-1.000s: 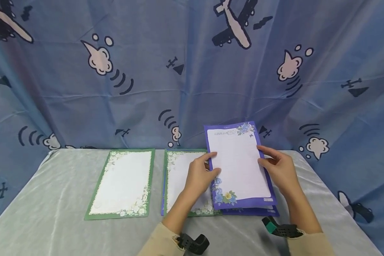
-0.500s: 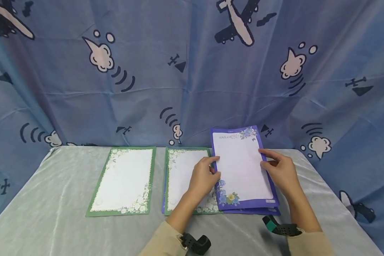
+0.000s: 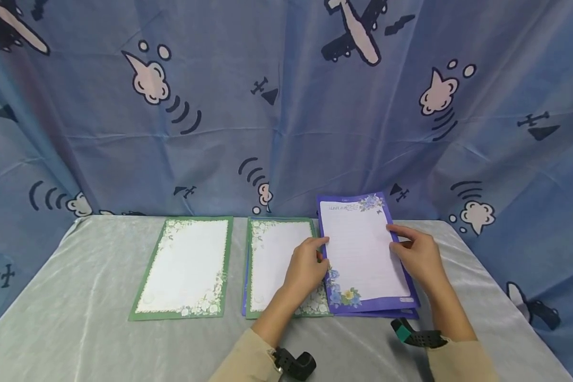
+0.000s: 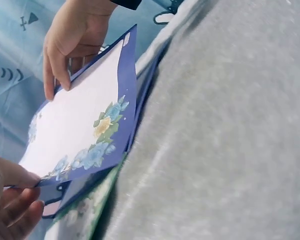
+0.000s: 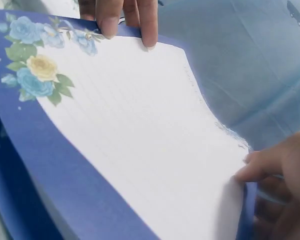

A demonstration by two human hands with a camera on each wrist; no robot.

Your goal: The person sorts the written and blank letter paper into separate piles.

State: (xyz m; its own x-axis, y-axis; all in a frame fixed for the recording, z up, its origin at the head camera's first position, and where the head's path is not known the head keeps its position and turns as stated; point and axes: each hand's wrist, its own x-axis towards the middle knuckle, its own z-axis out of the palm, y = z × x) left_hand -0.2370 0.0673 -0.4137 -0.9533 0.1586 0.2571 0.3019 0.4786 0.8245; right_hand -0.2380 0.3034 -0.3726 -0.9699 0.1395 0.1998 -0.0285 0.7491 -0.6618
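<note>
A sheet of stationery paper (image 3: 365, 249) with a purple-blue border and blue flowers is held between both hands. The left hand (image 3: 306, 268) pinches its left edge; the right hand (image 3: 419, 255) pinches its right edge, thumb on the white face in the right wrist view. Beneath it, another purple-bordered sheet (image 3: 387, 314) shows along the front, with a gap between the two in the left wrist view. Under the left forearm lies a green-bordered floral sheet (image 3: 269, 254), with a blue edge peeking out at its left side.
Farther left, a second green-bordered sheet (image 3: 186, 265) lies flat on the grey cloth-covered table (image 3: 100, 286). Behind the table hangs a blue curtain (image 3: 210, 106) printed with airplanes. Both wrists wear black bands, the right one with a green part (image 3: 403, 333).
Both hands have lowered the purple-bordered sheet and shifted it slightly to the right, closer to the sheet beneath it. The green-bordered sheets stay put.
</note>
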